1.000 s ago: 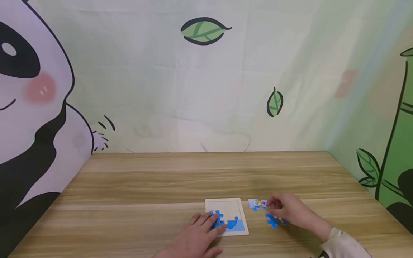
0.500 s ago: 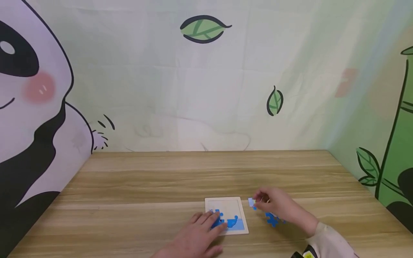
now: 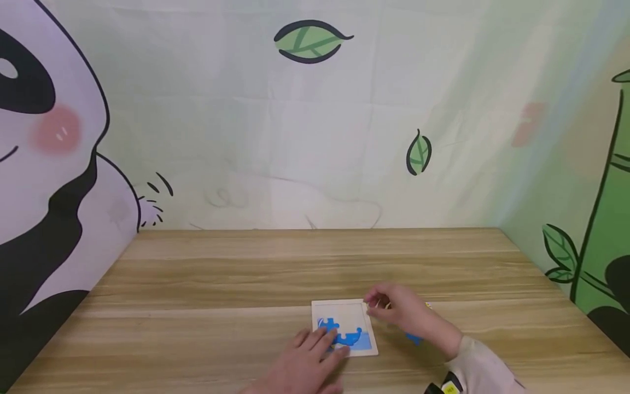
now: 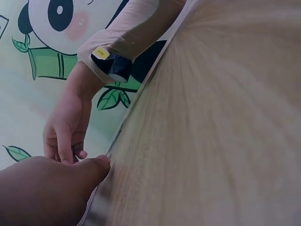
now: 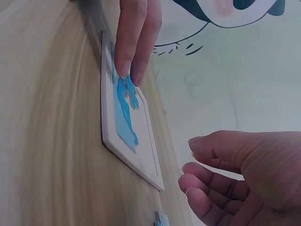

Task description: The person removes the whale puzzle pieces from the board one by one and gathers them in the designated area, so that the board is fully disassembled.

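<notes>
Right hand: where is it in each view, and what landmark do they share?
Head: right hand, lower right of centre.
Left wrist: right hand, left side.
Right wrist: right hand, bottom right.
Shared landmark: left hand, respectively bottom centre, bottom left and top.

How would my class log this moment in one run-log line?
Left hand: touching puzzle in frame | right hand: by frame's far right corner, hold unclear | loose piece: right of frame

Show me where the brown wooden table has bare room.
Bare: the table left of the left hand, and behind the square pale-wood puzzle frame to the pale-green wall. Crowded: right of the frame, around the right hand and loose blue puzzle piece.
</notes>
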A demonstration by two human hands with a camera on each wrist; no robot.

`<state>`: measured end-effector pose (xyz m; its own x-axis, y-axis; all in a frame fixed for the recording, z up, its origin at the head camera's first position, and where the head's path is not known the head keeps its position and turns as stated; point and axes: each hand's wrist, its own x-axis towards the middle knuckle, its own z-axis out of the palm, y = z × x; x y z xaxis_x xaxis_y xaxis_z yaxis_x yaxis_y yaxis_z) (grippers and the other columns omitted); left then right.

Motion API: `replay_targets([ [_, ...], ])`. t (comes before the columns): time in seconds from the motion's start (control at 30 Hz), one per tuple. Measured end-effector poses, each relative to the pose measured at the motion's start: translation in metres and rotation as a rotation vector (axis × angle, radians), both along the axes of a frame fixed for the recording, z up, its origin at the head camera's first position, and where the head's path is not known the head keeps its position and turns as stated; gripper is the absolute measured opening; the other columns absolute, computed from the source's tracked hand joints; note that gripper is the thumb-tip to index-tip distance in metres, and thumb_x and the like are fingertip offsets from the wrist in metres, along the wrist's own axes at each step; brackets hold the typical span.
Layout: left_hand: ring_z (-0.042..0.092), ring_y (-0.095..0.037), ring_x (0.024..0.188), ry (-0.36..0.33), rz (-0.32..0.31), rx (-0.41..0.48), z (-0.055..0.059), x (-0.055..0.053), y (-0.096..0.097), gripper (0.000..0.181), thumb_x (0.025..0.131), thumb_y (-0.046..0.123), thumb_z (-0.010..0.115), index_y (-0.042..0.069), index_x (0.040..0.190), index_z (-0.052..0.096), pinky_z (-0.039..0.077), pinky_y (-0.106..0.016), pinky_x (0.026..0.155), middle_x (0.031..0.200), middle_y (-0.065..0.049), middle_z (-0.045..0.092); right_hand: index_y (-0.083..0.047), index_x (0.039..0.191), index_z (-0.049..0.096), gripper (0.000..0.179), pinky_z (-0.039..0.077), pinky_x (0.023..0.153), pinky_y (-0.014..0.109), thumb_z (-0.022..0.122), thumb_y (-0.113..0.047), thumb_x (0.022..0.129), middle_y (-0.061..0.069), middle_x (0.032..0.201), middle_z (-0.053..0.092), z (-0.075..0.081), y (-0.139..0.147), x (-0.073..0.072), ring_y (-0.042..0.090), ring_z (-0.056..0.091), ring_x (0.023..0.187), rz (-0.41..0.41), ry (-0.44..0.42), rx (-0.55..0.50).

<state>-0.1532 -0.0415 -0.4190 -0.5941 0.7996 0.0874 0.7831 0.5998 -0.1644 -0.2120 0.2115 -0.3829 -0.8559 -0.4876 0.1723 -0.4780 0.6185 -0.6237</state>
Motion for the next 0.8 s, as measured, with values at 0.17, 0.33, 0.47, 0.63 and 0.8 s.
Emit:
replay_targets([
  [0.17, 0.049, -0.024, 0.133, 0.056, -0.021, -0.007, -0.003, 0.004, 0.001, 0.059, 0.099, 0.06, 0.025, 0.024, 0.142, 0.046, 0.047, -0.043, 0.101, 0.145, -0.007, 0.049, -0.002, 0.098, 0.066, 0.014, 0.049, 0.063, 0.018, 0.069, -0.009, 0.086, 0.0, 0.083, 0.065, -0.001, -0.011, -0.001, 0.0, 0.055, 0.074, 0.024, -0.004, 0.002],
  [0.33, 0.046, -0.024, 0.135, -0.024, -0.019, -0.015, -0.003, 0.006, 0.002, 0.068, 0.095, 0.068, 0.024, 0.024, 0.143, 0.043, 0.046, -0.045, 0.102, 0.147, -0.006, 0.047, -0.002, 0.099, 0.066, 0.015, 0.049, 0.065, 0.018, 0.069, -0.009, 0.086, 0.001, 0.085, 0.065, -0.005, -0.021, -0.001, 0.001, 0.056, 0.076, 0.039, -0.02, 0.005],
  [0.47, 0.043, -0.023, 0.137, -0.091, -0.012, -0.027, -0.001, 0.005, 0.002, 0.072, 0.093, 0.071, 0.024, 0.024, 0.145, 0.041, 0.045, -0.046, 0.103, 0.15, -0.006, 0.044, -0.002, 0.099, 0.066, 0.015, 0.05, 0.066, 0.018, 0.069, -0.008, 0.086, 0.002, 0.086, 0.066, -0.008, -0.029, -0.002, 0.002, 0.057, 0.076, 0.055, -0.051, -0.001],
  [0.63, 0.047, -0.023, 0.134, -0.044, -0.037, -0.017, -0.004, 0.005, 0.001, 0.07, 0.094, 0.068, 0.025, 0.022, 0.143, 0.043, 0.047, -0.044, 0.1, 0.147, -0.006, 0.047, -0.001, 0.099, 0.066, 0.016, 0.049, 0.066, 0.018, 0.069, -0.008, 0.085, 0.003, 0.087, 0.066, -0.008, -0.039, -0.002, 0.003, 0.057, 0.077, 0.076, -0.061, 0.006],
  [0.8, 0.047, -0.023, 0.134, -0.062, -0.039, 0.001, -0.005, 0.005, 0.0, 0.07, 0.095, 0.068, 0.023, 0.022, 0.143, 0.044, 0.048, -0.044, 0.099, 0.147, -0.005, 0.048, 0.001, 0.101, 0.067, 0.018, 0.05, 0.068, 0.018, 0.069, -0.007, 0.085, 0.006, 0.087, 0.067, -0.008, -0.047, -0.002, 0.006, 0.059, 0.078, 0.103, -0.048, 0.016],
])
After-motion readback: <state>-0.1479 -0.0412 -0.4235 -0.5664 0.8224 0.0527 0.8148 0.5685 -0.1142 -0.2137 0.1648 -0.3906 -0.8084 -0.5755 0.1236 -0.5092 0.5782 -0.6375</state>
